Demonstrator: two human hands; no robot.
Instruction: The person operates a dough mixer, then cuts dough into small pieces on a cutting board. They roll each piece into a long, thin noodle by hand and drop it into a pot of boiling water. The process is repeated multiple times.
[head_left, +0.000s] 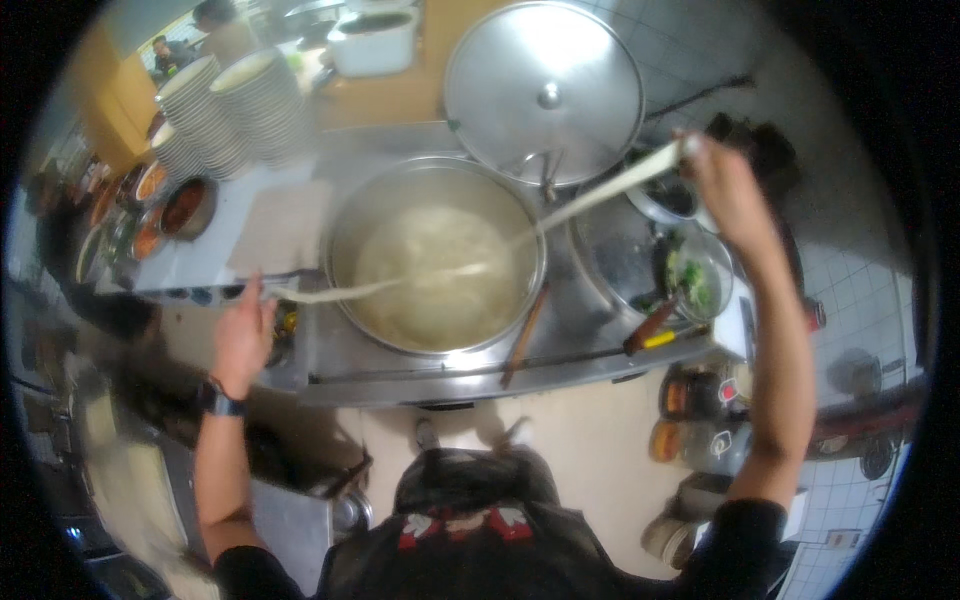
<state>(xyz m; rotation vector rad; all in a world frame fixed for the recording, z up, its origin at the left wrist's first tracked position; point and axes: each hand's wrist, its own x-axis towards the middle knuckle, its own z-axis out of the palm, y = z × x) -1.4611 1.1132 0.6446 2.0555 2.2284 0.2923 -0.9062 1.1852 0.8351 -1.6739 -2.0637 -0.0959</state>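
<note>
Both my arms reach out over a large steel pot (541, 277) of cloudy, pale liquid. A long pale strip, apparently noodle dough (615, 184), runs from hand to hand and sags across the pot's mouth. My left hand (244, 334), at the pot's left, grips one end just outside the rim. Raised on the right, my right hand (724, 187) holds the other end, higher than the pot. The strip's middle is blurred over the liquid, so I cannot tell whether it touches the surface. A dark watch band (223, 397) circles my left wrist.
Behind the pot leans a round steel lid (510, 82). A wooden stick (525, 337) lies beside the pot. At right stands a clear bowl of chopped greens (701, 281). Stacked bowls (262, 105) rise at back left, near a red-filled container (187, 210). A person (56, 217) is at far left.
</note>
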